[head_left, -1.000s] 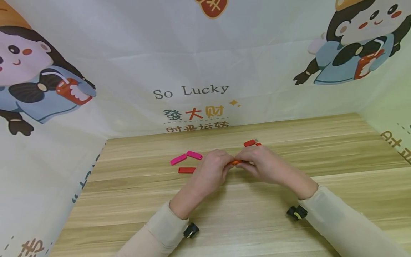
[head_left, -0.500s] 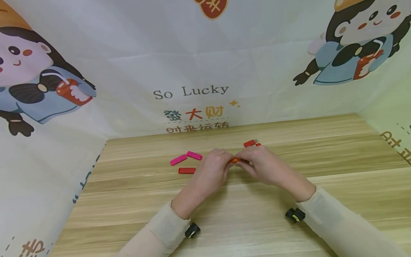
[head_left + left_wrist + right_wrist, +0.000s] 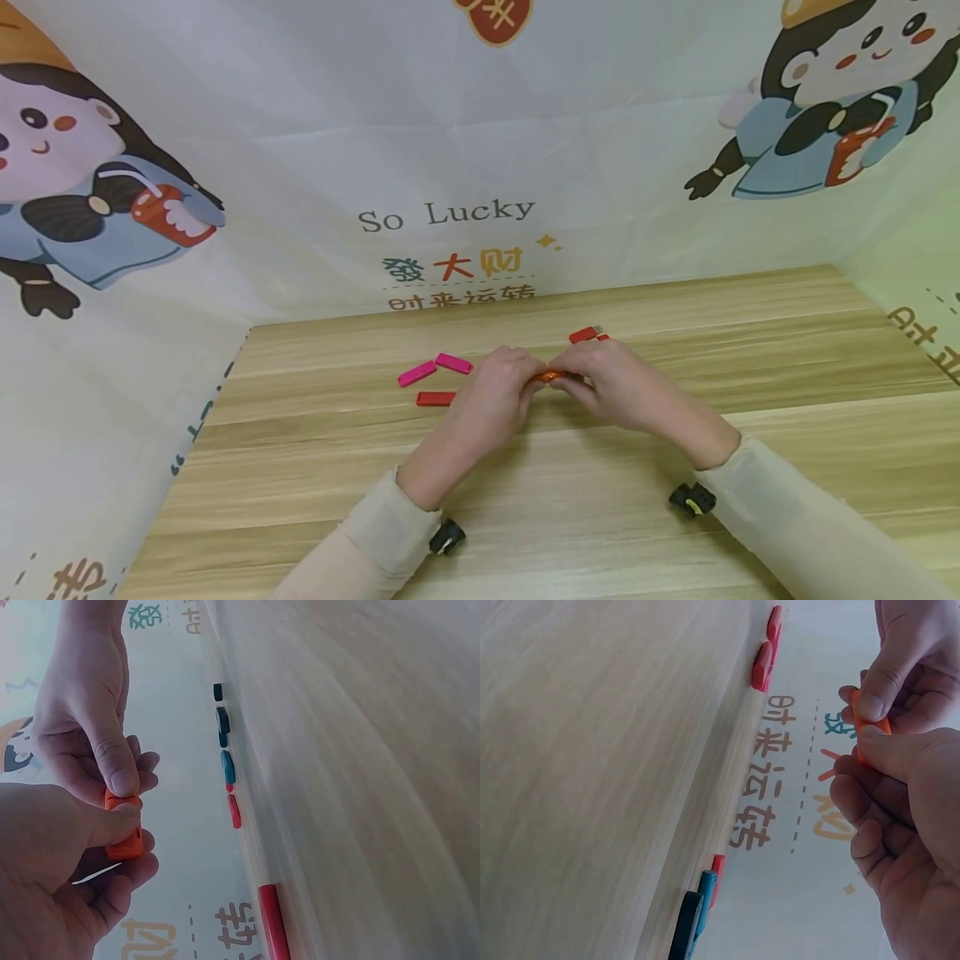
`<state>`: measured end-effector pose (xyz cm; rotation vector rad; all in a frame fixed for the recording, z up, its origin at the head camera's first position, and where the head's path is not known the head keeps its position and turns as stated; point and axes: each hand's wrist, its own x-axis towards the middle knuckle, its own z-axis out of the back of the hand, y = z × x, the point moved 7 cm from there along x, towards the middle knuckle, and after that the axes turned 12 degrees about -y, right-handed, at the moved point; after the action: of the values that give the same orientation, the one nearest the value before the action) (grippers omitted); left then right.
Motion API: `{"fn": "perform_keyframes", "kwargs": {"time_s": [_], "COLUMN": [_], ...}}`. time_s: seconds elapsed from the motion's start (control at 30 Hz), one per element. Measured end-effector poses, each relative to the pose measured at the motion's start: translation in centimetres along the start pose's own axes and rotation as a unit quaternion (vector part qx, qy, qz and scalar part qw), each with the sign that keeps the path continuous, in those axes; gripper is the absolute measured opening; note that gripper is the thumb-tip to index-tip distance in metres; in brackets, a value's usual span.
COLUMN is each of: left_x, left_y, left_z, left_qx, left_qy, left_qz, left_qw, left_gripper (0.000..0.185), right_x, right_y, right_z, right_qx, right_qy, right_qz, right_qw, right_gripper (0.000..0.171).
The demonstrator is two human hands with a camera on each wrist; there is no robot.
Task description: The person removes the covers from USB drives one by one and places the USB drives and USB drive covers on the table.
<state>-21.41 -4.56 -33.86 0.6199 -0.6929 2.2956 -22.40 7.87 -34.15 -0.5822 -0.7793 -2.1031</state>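
Both hands meet at the middle of the wooden table and pinch a small orange plastic piece between them. My left hand grips its left end with thumb and curled fingers. My right hand pinches the other end. In the left wrist view the orange piece sits under my left thumb, with the right hand's thumb pressing its top end. The right wrist view shows the orange piece between both thumbs, mostly hidden by fingers.
Two pink pieces and a red piece lie left of the hands. Another red piece lies just behind the right hand. Printed cloth walls enclose the table at the back and both sides.
The hands stay together on the orange piece, with only slight shifts of fingers and wrists.
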Motion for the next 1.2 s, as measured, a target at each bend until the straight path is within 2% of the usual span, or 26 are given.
{"fn": "perform_keyframes", "kwargs": {"time_s": [0.17,0.6,1.2], "left_x": [0.1,0.4,0.5], "left_y": [0.1,0.1,0.6], "left_z": [-0.1,-0.3,0.1], "left_qx": [0.003,0.014,0.011], "left_qy": [0.004,0.018,0.021], "left_qz": [0.003,0.039,0.057], "left_qw": [1.0000,0.9990,0.9981], "left_gripper": [0.008,0.008,0.008], "right_x": [0.0,-0.1,-0.4], "right_y": [-0.2,-0.4,-0.8], "right_z": [0.0,0.3,1.1], "right_qx": [-0.007,-0.025,-0.033], "right_qy": [0.008,0.018,-0.003], "right_qz": [-0.006,-0.023,-0.015], "right_qw": [1.000,0.999,0.999], "right_gripper": [0.010,0.014,0.011]}}
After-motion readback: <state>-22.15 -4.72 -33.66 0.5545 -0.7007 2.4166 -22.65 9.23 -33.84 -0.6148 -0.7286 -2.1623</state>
